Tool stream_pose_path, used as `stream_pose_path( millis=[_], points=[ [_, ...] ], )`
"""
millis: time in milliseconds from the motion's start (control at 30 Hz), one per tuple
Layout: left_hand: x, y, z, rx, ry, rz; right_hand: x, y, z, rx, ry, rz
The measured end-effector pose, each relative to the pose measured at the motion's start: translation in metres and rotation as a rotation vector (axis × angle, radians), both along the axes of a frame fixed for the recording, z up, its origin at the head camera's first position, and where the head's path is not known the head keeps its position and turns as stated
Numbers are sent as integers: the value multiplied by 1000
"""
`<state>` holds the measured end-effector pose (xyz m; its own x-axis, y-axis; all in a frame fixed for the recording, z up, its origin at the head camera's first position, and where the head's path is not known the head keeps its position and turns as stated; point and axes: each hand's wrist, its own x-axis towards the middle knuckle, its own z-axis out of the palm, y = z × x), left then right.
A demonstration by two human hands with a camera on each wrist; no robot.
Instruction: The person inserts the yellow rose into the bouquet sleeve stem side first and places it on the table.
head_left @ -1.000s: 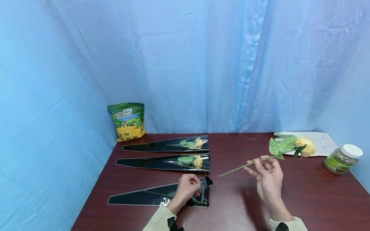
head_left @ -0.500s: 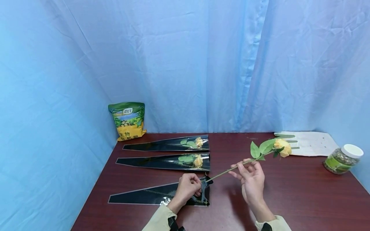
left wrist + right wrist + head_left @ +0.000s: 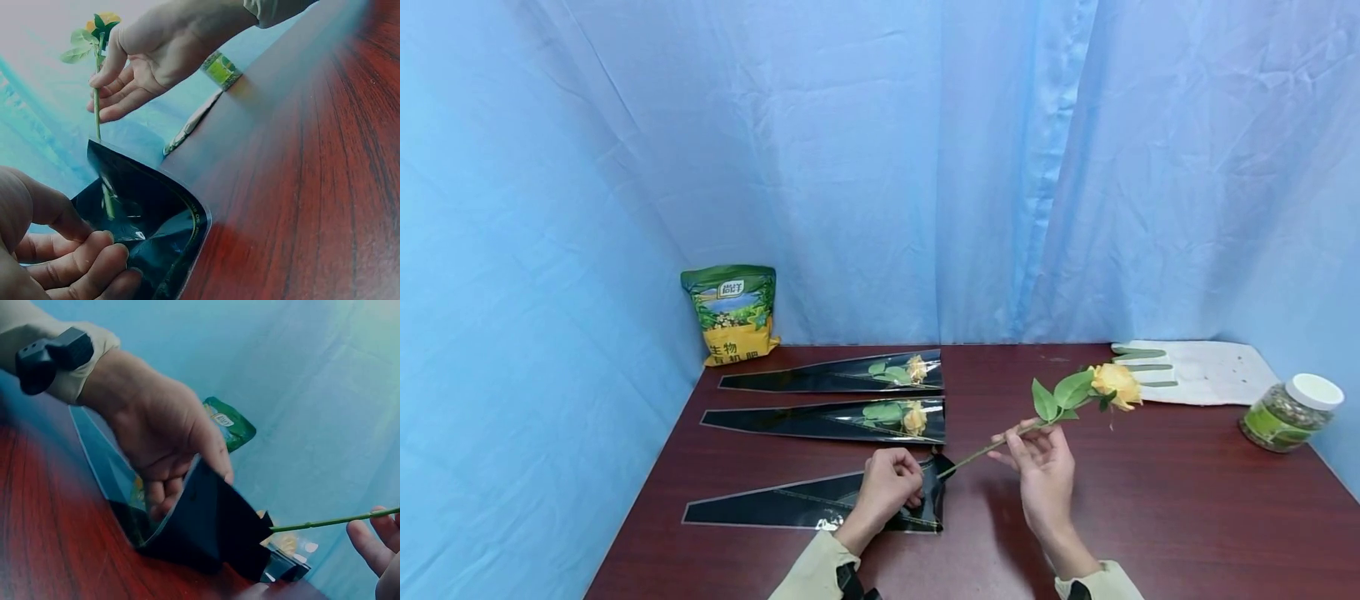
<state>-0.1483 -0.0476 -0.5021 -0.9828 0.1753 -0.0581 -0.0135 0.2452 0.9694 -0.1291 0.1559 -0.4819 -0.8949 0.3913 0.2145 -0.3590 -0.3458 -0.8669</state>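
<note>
My left hand (image 3: 886, 492) pinches the film of a black flower sleeve (image 3: 775, 507) close to its right-hand mouth. The mouth gapes in the left wrist view, its upper edge lifted. A yellow rose (image 3: 1116, 385) with green leaves is tilted, bloom up to the right. Between thumb and fingers, my right hand (image 3: 1047, 479) holds its thin stem (image 3: 977, 454). The stem's lower end passes behind the sleeve's raised edge, and a green piece (image 3: 108, 203) shows inside the mouth in the left wrist view.
Behind lie two black sleeves, the middle one (image 3: 775, 421) and the far one (image 3: 790, 380), each with a yellow rose. A green and yellow bag (image 3: 730, 315) stands back left. A white glove (image 3: 1213, 373) and a white-lidded jar (image 3: 1288, 414) are at the right.
My right hand has moved left with the rose, bringing the stem's lower end to the sleeve's mouth. The left hand has stayed in place.
</note>
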Motion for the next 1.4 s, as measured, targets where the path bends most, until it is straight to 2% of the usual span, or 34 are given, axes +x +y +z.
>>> stream_pose_path(
  millis=[233, 533, 800, 1100, 1267, 1400],
  points=[
    [1, 3, 8, -131, 114, 49, 1, -1, -4, 84, -48, -12],
    [3, 14, 17, -353, 325, 122, 2, -4, -7, 45, -68, -3],
    [4, 29, 25, -430, 378, 163, 4, -4, -9, -5, -46, 8],
    [5, 39, 28, -523, 554, 196, 4, -7, -10, -50, -51, 2],
    [5, 43, 30, -523, 565, 193, 5, -9, -12, -31, -83, 0],
    [4, 47, 32, -519, 586, 195, 6, -11, -15, -18, -64, 13]
  ],
)
